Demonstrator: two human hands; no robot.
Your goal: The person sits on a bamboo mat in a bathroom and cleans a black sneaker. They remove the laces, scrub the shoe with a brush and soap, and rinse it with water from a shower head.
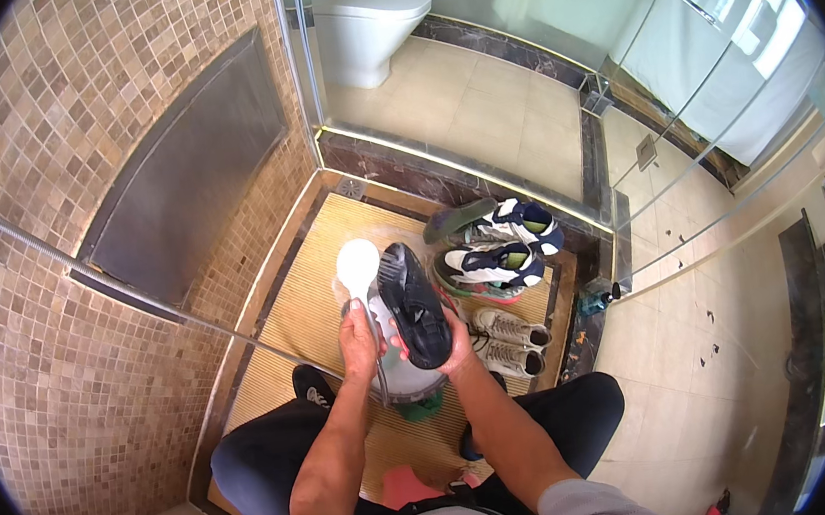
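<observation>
My left hand [358, 342] is closed around the handle of a white handheld shower head [358, 265], whose metal hose runs off to the wall at the left. Beside it, my right hand [457, 339] grips a black shoe [414, 306], held at a slant with its toe end pointing away from me. Both are above a round bucket [411, 389] standing between my feet, with whitish contents partly hidden by the hands and shoe. The shower head and the shoe are close together. Whether water is running cannot be told.
Right of the bucket stand white and navy sneakers [489, 264] and a pair of beige shoes [510, 356]. A pump bottle [597, 301] is on the dark stone curb. Glass panels enclose the shower; a toilet [376, 20] stands beyond. Something green lies under the bucket.
</observation>
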